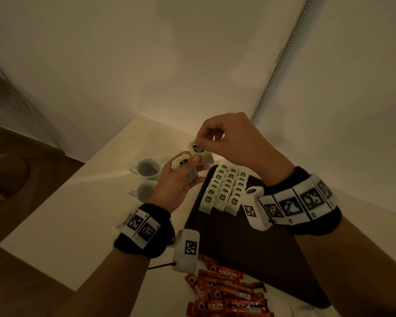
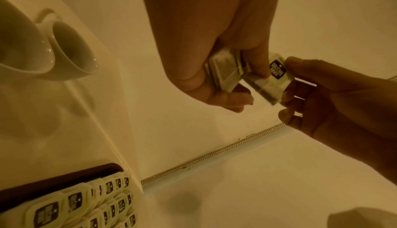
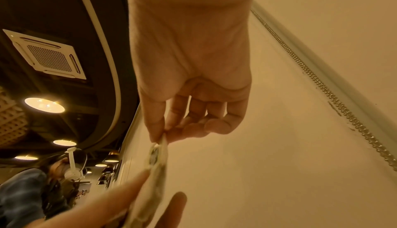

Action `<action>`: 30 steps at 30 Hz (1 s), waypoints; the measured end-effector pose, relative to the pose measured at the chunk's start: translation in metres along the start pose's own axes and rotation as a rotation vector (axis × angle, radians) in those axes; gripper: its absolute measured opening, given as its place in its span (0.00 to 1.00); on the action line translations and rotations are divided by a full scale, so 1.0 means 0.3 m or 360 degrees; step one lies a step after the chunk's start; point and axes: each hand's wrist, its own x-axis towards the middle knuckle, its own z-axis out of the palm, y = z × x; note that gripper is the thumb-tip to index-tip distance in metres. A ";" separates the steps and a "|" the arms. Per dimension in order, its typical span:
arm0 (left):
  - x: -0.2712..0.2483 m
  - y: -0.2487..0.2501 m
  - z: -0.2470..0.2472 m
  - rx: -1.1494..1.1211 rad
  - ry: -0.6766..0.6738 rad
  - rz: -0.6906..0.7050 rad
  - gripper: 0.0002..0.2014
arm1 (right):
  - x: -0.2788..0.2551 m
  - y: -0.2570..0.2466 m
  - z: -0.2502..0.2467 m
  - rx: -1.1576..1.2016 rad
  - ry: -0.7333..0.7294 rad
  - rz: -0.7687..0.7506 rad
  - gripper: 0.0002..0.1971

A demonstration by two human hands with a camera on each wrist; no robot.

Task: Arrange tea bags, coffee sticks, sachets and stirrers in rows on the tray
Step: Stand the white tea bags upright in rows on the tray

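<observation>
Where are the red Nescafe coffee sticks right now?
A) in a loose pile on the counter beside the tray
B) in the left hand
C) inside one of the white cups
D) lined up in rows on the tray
A: the Nescafe coffee sticks lie jumbled on the counter at the near edge of the dark tray, which so far holds only rows of tea bags.

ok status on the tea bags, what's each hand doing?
Left hand grips small stack of tea bags. Right hand pinches single tea bag above it. Three rows on tray. Coffee sticks off tray. Path unobstructed.
</observation>
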 end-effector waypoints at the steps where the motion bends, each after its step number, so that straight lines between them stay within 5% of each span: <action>1: -0.001 0.006 0.000 0.0003 0.0012 0.0023 0.04 | -0.003 -0.001 -0.002 -0.0006 -0.0012 0.0006 0.03; 9: -0.017 0.044 0.016 0.0143 -0.0010 0.0116 0.01 | -0.018 -0.007 0.003 -0.0033 0.0029 0.0074 0.04; 15: -0.032 0.012 0.029 0.0039 -0.0046 -0.0039 0.09 | -0.007 -0.008 0.018 -0.0060 0.0207 0.0167 0.05; 25: -0.041 -0.027 0.028 -0.0115 0.0064 -0.0128 0.04 | -0.021 0.020 0.024 0.0115 0.0304 0.0223 0.04; 30: -0.022 -0.031 -0.046 -0.0160 0.0235 -0.0229 0.17 | -0.087 0.141 0.050 0.0244 0.0286 0.0372 0.02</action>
